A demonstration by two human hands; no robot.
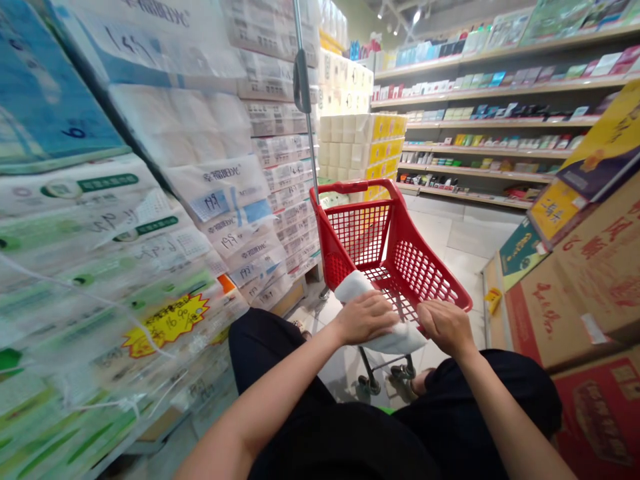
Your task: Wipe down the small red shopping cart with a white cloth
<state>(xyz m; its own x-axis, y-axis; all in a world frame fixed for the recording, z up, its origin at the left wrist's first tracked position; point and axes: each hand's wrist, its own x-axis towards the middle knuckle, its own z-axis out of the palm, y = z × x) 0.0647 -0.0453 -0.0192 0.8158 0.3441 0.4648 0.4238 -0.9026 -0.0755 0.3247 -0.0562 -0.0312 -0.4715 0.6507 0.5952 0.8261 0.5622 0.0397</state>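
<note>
I have both hands pressed flat on a white cloth (385,333) draped over the red shopping basket's (400,267) rim at 6 o'clock: left hand (367,317), right hand (445,327), wiping; next needs a steady sweep along the rim

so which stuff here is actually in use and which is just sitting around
In hand:
left hand and right hand on the white cloth
red shopping cart

Just about:
stacked tissue packs
cardboard boxes
stocked shelves

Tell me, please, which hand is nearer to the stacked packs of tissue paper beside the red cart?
Left. The left hand rests on a white cloth at the red cart, on the side toward the tissue packs. The right hand is farther, toward the cardboard boxes.
</note>
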